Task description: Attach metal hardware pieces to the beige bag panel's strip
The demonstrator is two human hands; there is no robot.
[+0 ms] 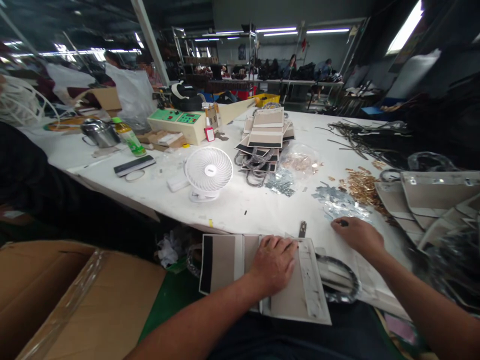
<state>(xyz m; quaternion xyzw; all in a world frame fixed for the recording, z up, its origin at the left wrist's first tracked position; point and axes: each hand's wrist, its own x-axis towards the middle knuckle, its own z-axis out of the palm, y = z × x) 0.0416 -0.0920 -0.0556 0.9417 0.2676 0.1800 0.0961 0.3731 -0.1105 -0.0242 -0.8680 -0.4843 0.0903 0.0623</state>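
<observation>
Fan (210, 172), white and round, is taken as the landmark in the head view; it is stood towards the near side of the white surface (270, 215). Nearer the wearer than the fan, and to its right, a grey-beige panel (288, 302) is laid open, with a pale strip (312, 280) along one side. It is steadied by the left hand (273, 265), which is rested palm down with the fingers lightly bent and close together; nothing is seen gripped by it. Farther to the fan's right, over the surface, a small dark piece (342, 223) is pinched between thumb and finger of the right hand (356, 235), apart from the panel. Between the two hands, also right of the fan, a small metal piece (302, 229) is left just beyond the panel's edge.

To the fan's right, silver-coloured pieces (343, 204) and brass-coloured pieces (362, 186) are spread in loose heaps. Beyond the fan and slightly right, a stack (266, 135) of similar panels is piled; at its far right, another pile (431, 195) is gathered.

By judgement, the work is partway along: one panel is opened and held down, and many loose pieces are left unused. Which pile is finished cannot be told, nor can the details on the pale strip.
</observation>
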